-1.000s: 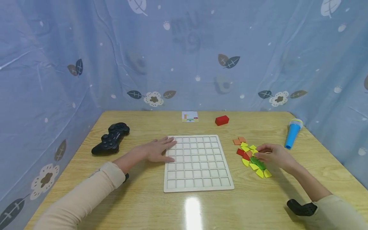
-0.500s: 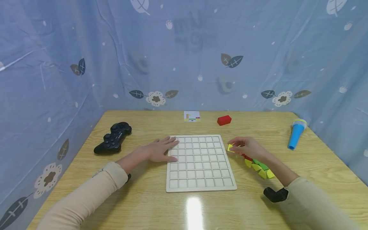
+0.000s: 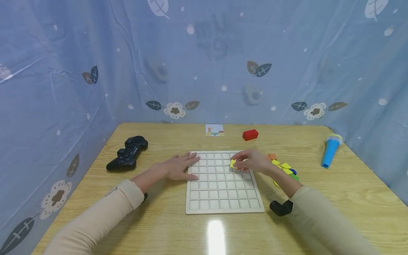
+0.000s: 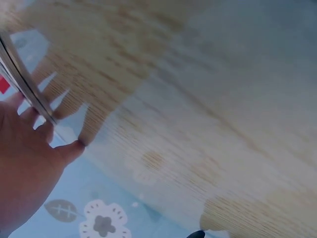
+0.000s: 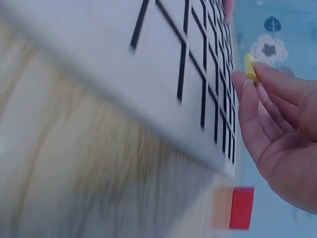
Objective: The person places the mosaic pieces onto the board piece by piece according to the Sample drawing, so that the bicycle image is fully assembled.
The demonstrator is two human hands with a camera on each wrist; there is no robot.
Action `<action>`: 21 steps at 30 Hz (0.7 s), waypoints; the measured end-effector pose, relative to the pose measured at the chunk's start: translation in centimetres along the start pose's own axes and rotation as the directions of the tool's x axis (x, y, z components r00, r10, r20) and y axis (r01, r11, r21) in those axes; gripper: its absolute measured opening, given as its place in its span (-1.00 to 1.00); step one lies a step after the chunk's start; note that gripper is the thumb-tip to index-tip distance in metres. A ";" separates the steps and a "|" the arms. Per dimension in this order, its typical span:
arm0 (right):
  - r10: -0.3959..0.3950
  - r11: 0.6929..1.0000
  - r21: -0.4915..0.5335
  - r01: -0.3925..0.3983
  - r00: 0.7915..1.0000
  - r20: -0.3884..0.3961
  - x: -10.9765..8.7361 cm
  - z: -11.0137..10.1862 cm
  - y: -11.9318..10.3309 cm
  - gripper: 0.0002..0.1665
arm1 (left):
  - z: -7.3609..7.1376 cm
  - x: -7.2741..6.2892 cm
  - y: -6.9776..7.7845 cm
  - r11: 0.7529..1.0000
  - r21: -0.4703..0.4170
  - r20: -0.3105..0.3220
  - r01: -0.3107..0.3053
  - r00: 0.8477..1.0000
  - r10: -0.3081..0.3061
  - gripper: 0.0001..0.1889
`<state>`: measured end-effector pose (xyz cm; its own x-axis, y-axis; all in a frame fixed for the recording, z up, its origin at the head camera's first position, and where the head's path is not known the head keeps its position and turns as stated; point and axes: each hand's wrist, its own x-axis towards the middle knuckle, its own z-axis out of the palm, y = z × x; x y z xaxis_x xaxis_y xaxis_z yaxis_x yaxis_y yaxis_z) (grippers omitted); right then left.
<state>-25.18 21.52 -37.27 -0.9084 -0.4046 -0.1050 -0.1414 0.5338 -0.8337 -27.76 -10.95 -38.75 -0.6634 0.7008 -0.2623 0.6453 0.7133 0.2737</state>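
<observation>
Odds and ends on a wood-grain desk [image 3: 159, 230], backed by a blue curtain [image 3: 210, 81].
A black game controller [image 3: 127, 155] lies aslant near the left edge; a red block [image 3: 250, 135] sits toward the far edge, right of centre; a blue toy microphone [image 3: 331, 150] lies near the right edge, its pale head pointing away. White flowers and grey-brown leaves pattern the curtain.

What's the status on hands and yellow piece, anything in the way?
Left hand on left edge of grid board. Right hand pinching yellow piece above board. Loose pieces right of board, not blocking it.
</observation>
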 end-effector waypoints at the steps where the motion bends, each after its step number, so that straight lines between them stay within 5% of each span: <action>1: 0.001 1.000 0.006 -0.001 1.000 0.011 0.2 0.3 -0.2 -0.62 | 0.0 0.0 0.0 1.000 0.001 0.000 0.002 1.000 -0.002 -0.08; 21: 0.052 0.998 0.026 -0.054 0.996 0.073 3.2 4.2 -2.9 -0.73 | 0.1 0.1 0.1 0.999 0.023 0.004 0.043 0.999 -0.044 -0.10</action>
<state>-25.99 15.55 -37.50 -0.8832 -0.4299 -0.1874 -0.0822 0.5353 -0.8406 -27.74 -10.76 -38.79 -0.6895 0.6691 -0.2773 0.6244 0.7432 0.2405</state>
